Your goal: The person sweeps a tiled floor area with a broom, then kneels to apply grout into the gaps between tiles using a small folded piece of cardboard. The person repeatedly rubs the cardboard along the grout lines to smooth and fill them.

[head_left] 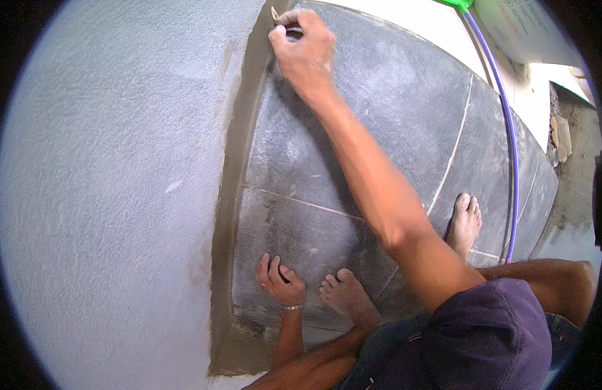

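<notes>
My right hand reaches far up beside the wall, its thumb and fingers pinched together. A small, thin, pale pointed piece sticks out from the fingertips; its kind is too small to tell. Under it runs a brown-grey mortar strip along the joint between wall and floor. Lower down, my left hand hovers or rests by the dark floor tiles, close to the strip. Its fingers are loosely curled and apart, with nothing seen in them. A bracelet circles that wrist.
The textured grey wall fills the left side. My bare feet stand on the tiles. A purple hose crosses the floor at right, below a green piece and a whitish translucent container. Rubble lies at the far right.
</notes>
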